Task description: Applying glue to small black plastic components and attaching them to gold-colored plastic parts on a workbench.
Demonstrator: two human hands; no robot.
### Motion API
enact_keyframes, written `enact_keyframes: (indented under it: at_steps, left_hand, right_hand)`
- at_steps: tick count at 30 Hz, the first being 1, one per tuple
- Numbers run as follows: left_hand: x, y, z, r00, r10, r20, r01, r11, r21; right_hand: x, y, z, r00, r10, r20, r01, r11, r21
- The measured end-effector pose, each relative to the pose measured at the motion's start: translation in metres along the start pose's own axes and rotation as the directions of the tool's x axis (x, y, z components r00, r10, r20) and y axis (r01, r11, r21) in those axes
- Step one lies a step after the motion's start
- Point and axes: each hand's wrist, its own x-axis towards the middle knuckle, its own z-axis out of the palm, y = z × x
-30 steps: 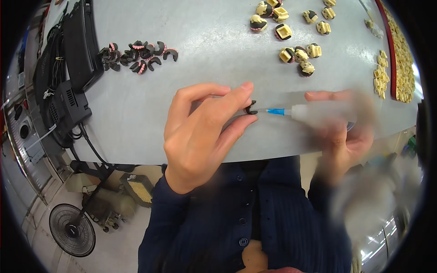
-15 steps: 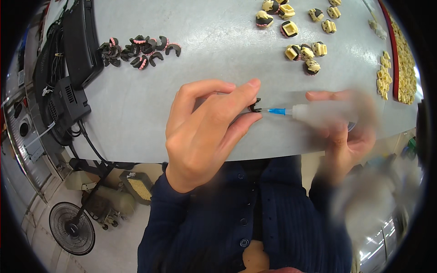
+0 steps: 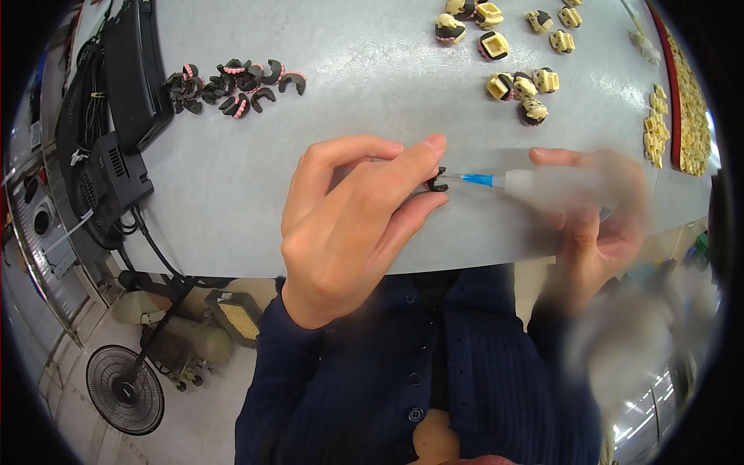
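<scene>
Between thumb and fingertips, my left hand pinches a small black curved piece, partly hidden by the fingers. My right hand is closed around a white squeeze bottle with a blue needle tip. The thin needle points left, its end at or very close to the black piece; whether they touch I cannot tell. A blurred patch covers part of the bottle and right hand. Similar black arched pieces, some with pink beaded edges, lie in a heap at the far left of the table.
Cream and black small figures are scattered at the far right of the grey table. Cream pieces lie beside a red-edged tray. A black device with cables lines the left edge. A fan stands on the floor.
My right hand has shifted slightly to the right and up with the bottle, and the needle has moved across the black piece. My left hand stays nearly still.
</scene>
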Motion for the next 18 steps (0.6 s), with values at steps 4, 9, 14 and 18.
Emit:
enact_keyframes:
  at_steps: [4,9,14,18]
  left_hand:
    - [0.000,0.000,0.001,1.000,-0.003,-0.001,0.003,1.000,0.001]
    - [-0.001,-0.001,0.000,1.000,-0.006,0.011,0.006,1.000,-0.003]
    - [-0.001,0.000,-0.001,1.000,-0.014,0.015,0.014,1.000,0.008]
    - [-0.001,0.000,-0.001,1.000,-0.005,0.015,0.005,1.000,0.009]
  right_hand:
    - [-0.004,-0.006,0.009,0.994,0.069,-0.085,-0.076,0.994,-0.081]
    - [-0.005,-0.004,0.012,0.995,0.061,-0.080,-0.067,0.995,-0.069]
    - [-0.001,0.002,0.001,0.997,-0.053,0.047,0.052,0.998,0.025]
    - [-0.001,0.001,-0.005,1.000,-0.020,0.013,0.020,0.999,0.036]
